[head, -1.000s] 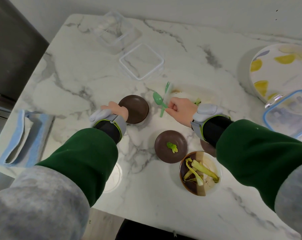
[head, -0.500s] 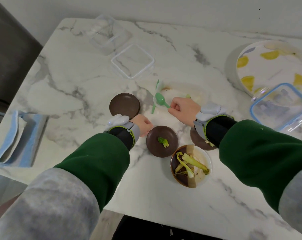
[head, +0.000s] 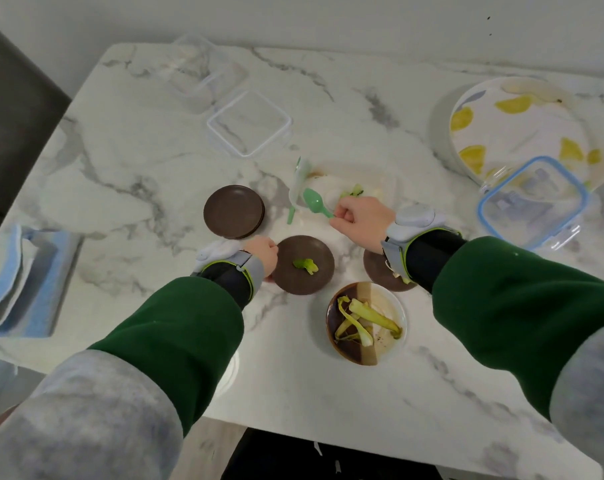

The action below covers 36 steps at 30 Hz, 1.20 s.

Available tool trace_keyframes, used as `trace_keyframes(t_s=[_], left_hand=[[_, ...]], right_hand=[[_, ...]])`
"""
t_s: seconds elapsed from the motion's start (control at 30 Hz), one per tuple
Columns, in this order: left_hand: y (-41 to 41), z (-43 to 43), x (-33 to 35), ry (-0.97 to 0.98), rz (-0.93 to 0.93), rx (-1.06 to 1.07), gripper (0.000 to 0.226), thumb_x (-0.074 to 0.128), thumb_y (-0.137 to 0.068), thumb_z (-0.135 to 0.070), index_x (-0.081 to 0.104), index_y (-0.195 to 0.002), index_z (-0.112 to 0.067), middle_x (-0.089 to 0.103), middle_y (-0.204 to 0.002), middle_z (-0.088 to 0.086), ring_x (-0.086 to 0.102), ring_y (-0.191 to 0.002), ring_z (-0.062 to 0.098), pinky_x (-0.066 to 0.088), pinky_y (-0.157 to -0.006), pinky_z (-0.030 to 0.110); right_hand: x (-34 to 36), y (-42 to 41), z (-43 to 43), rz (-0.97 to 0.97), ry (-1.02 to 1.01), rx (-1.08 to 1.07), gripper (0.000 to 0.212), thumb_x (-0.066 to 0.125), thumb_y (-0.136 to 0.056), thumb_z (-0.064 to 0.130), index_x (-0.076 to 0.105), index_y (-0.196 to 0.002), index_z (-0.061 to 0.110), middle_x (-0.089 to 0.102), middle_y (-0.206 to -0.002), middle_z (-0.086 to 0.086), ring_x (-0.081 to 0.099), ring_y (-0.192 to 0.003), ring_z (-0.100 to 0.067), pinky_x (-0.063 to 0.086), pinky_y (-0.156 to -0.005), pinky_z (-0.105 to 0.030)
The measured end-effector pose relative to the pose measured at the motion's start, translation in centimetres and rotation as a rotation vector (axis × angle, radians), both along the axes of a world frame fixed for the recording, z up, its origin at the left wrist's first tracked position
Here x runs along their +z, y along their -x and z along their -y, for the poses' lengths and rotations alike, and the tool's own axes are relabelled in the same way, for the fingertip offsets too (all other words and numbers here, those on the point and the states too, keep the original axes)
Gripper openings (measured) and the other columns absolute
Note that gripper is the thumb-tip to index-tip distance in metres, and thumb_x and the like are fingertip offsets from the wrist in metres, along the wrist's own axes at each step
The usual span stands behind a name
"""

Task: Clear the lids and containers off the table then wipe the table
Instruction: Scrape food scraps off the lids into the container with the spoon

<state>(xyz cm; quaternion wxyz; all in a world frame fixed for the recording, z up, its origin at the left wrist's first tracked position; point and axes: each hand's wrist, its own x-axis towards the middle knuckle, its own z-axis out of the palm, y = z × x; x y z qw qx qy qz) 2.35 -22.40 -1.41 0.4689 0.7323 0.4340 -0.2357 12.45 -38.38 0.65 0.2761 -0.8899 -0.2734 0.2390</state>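
**A:** Hands?

**B:** Right hand (head: 361, 225) is fisted, fingers curled round the handle of a green spoon (head: 315, 203), with the spoon's bowl pointing up and left. Left hand (head: 264, 253) is at the left rim of a brown saucer (head: 302, 271) and touching it. Its fingers are hidden, so I cannot tell whether it grips.

**A:** On the saucer?

**B:** One small green scrap (head: 305, 265).

**A:** Nearby?

**B:** A second brown saucer (head: 234, 212) sits just beyond the left hand. A third (head: 378, 273) is partly under the right wrist. A bowl (head: 390, 344) of limp green peelings is nearest the bench (head: 328, 403) edge.

**A:** Lids, containers?

**B:** All are on the bench. A clear lid (head: 249, 123) with a white rim lies past the saucers, with a clear tub (head: 203, 69) behind it at the far left corner. A blue-rimmed tub (head: 532, 202) at far right overlaps a lemon-patterned dish (head: 522, 126).

**A:** Cloth?

**B:** A folded blue cloth (head: 20, 282) is at the left edge, well apart from the hands.
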Motion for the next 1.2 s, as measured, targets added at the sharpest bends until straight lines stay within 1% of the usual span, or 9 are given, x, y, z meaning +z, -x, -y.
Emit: trace_keyframes(t_s=[0.13,0.27,0.37,0.47,0.6,0.77,1.0,1.1,1.2], left_hand=[[-1.3,-1.5,2.5,-0.024,0.122,0.120,0.030,0.036,-0.102,-0.011,0.056,-0.121,0.000,0.055,-0.114,0.024,0.057,-0.105,0.036,0.053,-0.082,0.048],[-3.3,-2.4,4.7,-0.052,0.248,0.163,0.028,0.037,-0.102,-0.012,0.058,-0.111,0.003,0.058,-0.111,0.027,0.062,-0.094,0.038,0.060,-0.069,0.042],[-4.9,-1.7,5.8,-0.009,0.311,0.218,0.016,0.036,-0.102,-0.009,0.050,-0.098,-0.003,0.054,-0.117,0.030,0.059,-0.103,0.043,0.053,-0.085,0.053],[-5.8,-0.6,6.1,0.017,0.338,0.244,0.013,0.033,-0.102,-0.006,0.045,-0.099,-0.002,0.051,-0.127,0.030,0.056,-0.103,0.041,0.051,-0.086,0.053],[-6.4,0.0,5.6,0.014,0.344,0.205,0.027,0.031,-0.102,-0.005,0.052,-0.112,0.008,0.051,-0.113,0.023,0.054,-0.114,0.049,0.049,-0.091,0.057],[-7.2,-0.1,5.2,0.011,0.341,0.191,0.017,0.031,-0.102,-0.007,0.047,-0.099,0.000,0.047,-0.106,0.018,0.056,-0.103,0.044,0.050,-0.090,0.056],[-7.9,-0.3,4.5,0.009,0.326,0.208,0.016,0.029,-0.103,-0.007,0.045,-0.099,-0.002,0.046,-0.106,0.016,0.049,-0.094,0.035,0.050,-0.090,0.055],[-8.1,-0.6,4.0,0.023,0.326,0.227,0.017,0.029,-0.103,-0.007,0.045,-0.101,-0.002,0.046,-0.109,0.016,0.050,-0.099,0.035,0.049,-0.092,0.057],[-8.2,-1.2,3.6,-0.001,0.307,0.240,0.024,0.029,-0.103,-0.007,0.050,-0.110,0.002,0.051,-0.122,0.024,0.053,-0.110,0.039,0.050,-0.092,0.056]], right_hand=[[1.4,-0.4,-0.4,0.018,-0.053,-0.023,0.019,0.054,-0.092,0.022,0.060,-0.095,0.005,0.054,-0.078,-0.003,0.047,-0.073,-0.019,0.036,-0.066,-0.029],[2.9,-0.9,-0.8,0.054,-0.088,-0.029,0.019,0.053,-0.093,0.023,0.059,-0.096,0.005,0.057,-0.079,-0.006,0.049,-0.074,-0.020,0.040,-0.068,-0.033],[3.4,-1.4,-0.5,0.032,-0.086,-0.025,0.015,0.052,-0.093,0.023,0.059,-0.094,0.009,0.056,-0.079,-0.002,0.050,-0.074,-0.021,0.044,-0.070,-0.035],[3.3,-1.5,0.1,0.005,-0.070,-0.004,0.010,0.054,-0.092,0.023,0.058,-0.087,0.015,0.052,-0.073,0.002,0.049,-0.072,-0.019,0.038,-0.064,-0.029],[3.0,-1.5,0.7,-0.030,-0.033,0.068,0.012,0.057,-0.089,0.022,0.064,-0.091,0.012,0.049,-0.069,0.006,0.047,-0.073,-0.017,0.033,-0.056,-0.020],[2.0,-2.3,1.2,-0.001,0.029,0.024,0.009,0.057,-0.089,0.023,0.060,-0.083,0.017,0.045,-0.066,0.008,0.046,-0.075,-0.018,0.031,-0.055,-0.024],[1.2,-4.3,1.8,0.015,0.216,-0.037,0.021,0.048,-0.095,0.021,0.060,-0.104,0.005,0.063,-0.105,-0.013,0.052,-0.084,-0.027,0.035,-0.069,-0.028],[1.1,-5.1,1.7,0.031,0.303,-0.071,0.026,0.043,-0.098,0.023,0.057,-0.108,0.003,0.062,-0.109,-0.015,0.052,-0.084,-0.028,0.033,-0.068,-0.029],[1.0,-5.2,1.0,0.048,0.275,-0.104,0.026,0.043,-0.098,0.024,0.056,-0.108,0.003,0.060,-0.098,-0.014,0.048,-0.081,-0.027,0.033,-0.068,-0.030]])
